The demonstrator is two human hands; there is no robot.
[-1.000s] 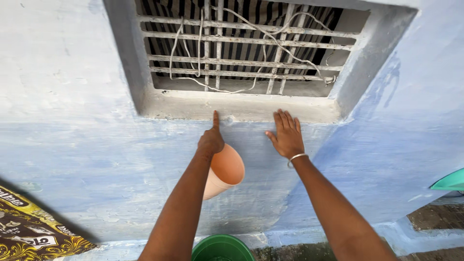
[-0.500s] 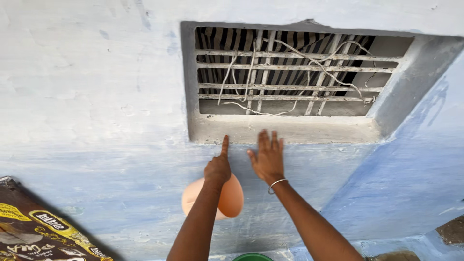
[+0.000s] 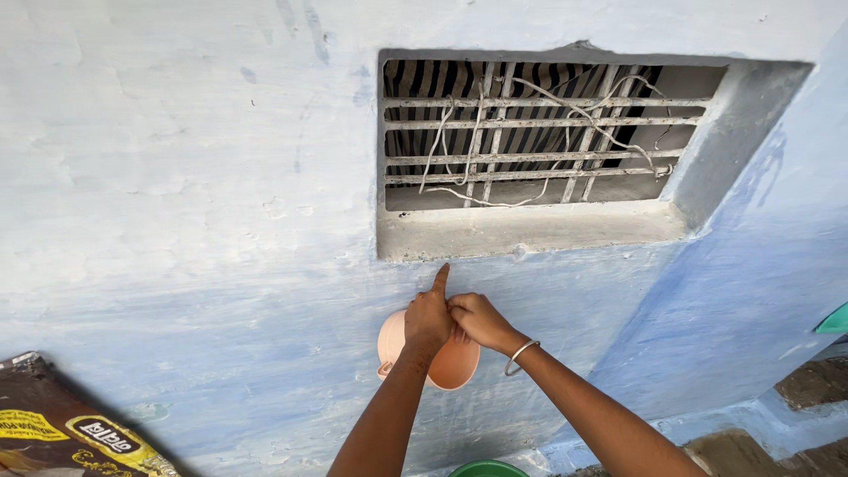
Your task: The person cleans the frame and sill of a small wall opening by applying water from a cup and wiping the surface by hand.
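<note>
Nearest, at the bottom edge, sits the rim of a round green plastic bucket (image 3: 488,469), and low on the left a dark printed sack with yellow lettering (image 3: 62,433) leans against the wall. Above the bucket the two forearms rise side by side and meet. The left hand (image 3: 428,320) is wrapped around a pale peach plastic mug (image 3: 442,358) — its fingers curled on it, the forefinger alone pointing straight up at the wall. The mug hangs below and just behind that fist, its open mouth tilted down toward the bucket, its handle to the left. The right hand (image 3: 475,320), a thin metal bangle (image 3: 519,355) on its wrist, comes in from the right with fingers bunched narrow, touching the left hand's knuckles; it holds nothing I can see. So the mug lies directly under both hands, the left one carrying it. Farther up, just above the raised fingertip, is the grey concrete sill (image 3: 530,231) of a barred window opening with white cords (image 3: 530,132) in the pale blue painted wall (image 3: 177,177).
</note>
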